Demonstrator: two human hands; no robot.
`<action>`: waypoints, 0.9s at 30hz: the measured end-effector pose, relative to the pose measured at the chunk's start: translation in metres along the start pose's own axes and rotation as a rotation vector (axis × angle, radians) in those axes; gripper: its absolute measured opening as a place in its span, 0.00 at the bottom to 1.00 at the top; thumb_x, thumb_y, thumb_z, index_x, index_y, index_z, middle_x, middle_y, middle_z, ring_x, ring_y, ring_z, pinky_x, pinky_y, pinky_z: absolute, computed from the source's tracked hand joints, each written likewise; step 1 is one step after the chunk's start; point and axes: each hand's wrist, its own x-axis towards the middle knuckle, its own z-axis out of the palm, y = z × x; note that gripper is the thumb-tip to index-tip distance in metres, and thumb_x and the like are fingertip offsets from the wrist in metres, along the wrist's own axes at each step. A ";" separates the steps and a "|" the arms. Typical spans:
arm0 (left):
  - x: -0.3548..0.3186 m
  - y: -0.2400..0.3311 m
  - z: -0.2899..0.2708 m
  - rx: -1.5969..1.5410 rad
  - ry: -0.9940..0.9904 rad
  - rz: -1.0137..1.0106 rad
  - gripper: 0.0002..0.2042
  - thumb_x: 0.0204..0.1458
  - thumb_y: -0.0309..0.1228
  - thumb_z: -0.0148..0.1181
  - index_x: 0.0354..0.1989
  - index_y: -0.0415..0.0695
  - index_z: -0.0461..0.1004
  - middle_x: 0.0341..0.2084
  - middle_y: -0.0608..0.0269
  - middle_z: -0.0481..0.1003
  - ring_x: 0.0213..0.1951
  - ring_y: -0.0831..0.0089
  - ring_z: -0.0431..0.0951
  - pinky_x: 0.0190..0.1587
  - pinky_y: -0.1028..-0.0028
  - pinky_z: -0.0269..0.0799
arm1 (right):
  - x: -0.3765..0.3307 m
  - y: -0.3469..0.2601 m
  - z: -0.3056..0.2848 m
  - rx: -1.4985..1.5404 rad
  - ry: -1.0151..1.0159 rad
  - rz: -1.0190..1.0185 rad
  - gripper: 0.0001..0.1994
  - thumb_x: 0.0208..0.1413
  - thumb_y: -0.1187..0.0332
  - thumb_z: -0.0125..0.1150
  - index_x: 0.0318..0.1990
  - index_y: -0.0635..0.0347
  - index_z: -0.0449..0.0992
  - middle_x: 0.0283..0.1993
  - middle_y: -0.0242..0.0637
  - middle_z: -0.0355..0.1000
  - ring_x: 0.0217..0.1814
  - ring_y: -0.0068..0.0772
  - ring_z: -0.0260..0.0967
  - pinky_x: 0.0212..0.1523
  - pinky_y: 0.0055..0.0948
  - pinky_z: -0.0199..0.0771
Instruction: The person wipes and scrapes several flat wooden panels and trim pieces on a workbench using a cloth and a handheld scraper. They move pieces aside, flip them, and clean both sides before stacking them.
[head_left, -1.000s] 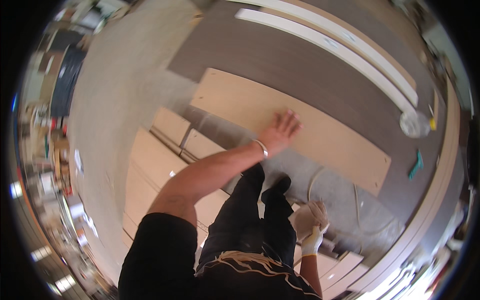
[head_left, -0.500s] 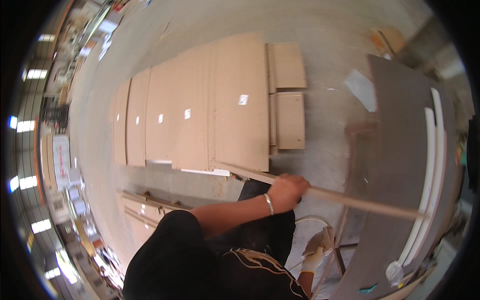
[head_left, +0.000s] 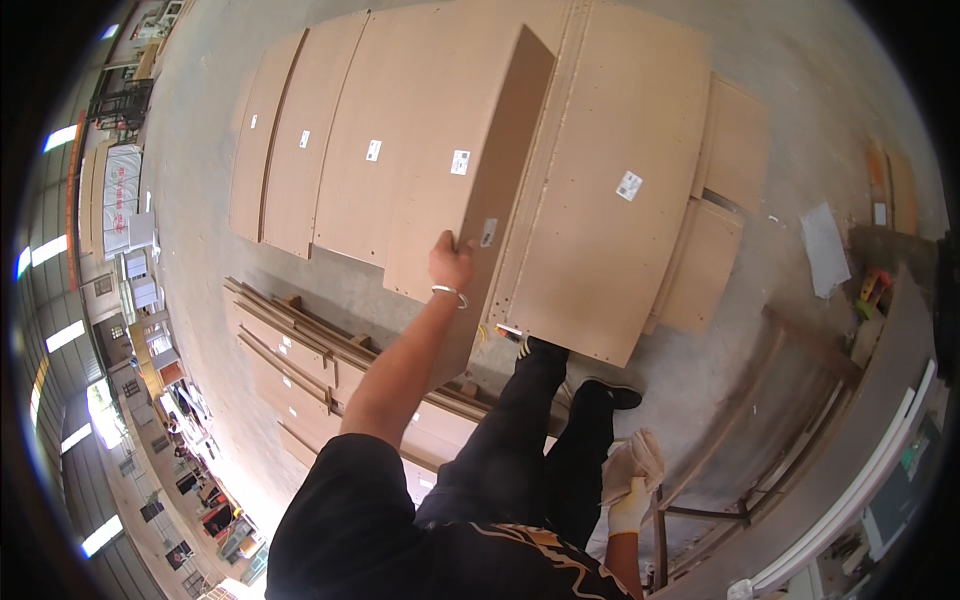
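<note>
A long tan fibreboard panel point(head_left: 490, 190) is gripped on edge at frame centre by the bare left hand point(head_left: 450, 262), fingers curled over its rim. It is judged mid-carry over flat panels point(head_left: 330, 130) (smooth, matte); lowering needs control. The gloved right hand point(head_left: 630, 480), lower right, clutches pale cloth point(head_left: 645, 450).

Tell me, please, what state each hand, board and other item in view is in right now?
left hand: bare, fingers gripping the raised board's edge
raised board: tilted on edge, held
floor boards: lying flat, side by side
right hand: gloved, clutching a white cloth
paper sheet: flat on the concrete
</note>
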 end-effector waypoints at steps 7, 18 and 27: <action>0.154 -0.054 -0.011 -0.112 0.058 -0.052 0.20 0.51 0.36 0.72 0.26 0.35 0.67 0.20 0.43 0.70 0.24 0.53 0.62 0.31 0.54 0.67 | 0.024 0.018 0.027 -0.026 0.122 0.105 0.28 0.69 0.66 0.62 0.73 0.57 0.64 0.70 0.43 0.69 0.70 0.45 0.70 0.70 0.43 0.74; 0.258 -0.101 -0.022 0.118 0.339 -0.010 0.22 0.54 0.25 0.59 0.58 0.40 0.79 0.53 0.42 0.81 0.57 0.46 0.80 0.61 0.56 0.76 | 0.024 0.004 0.042 -0.187 0.243 0.196 0.23 0.68 0.62 0.65 0.67 0.55 0.70 0.56 0.35 0.74 0.52 0.29 0.76 0.51 0.33 0.80; -0.030 -0.141 0.093 0.511 -0.723 0.173 0.29 0.55 0.31 0.61 0.68 0.36 0.71 0.66 0.40 0.72 0.71 0.47 0.69 0.75 0.58 0.62 | 0.016 0.060 0.023 0.582 0.028 0.119 0.27 0.72 0.62 0.56 0.74 0.60 0.63 0.71 0.49 0.70 0.70 0.51 0.71 0.69 0.50 0.75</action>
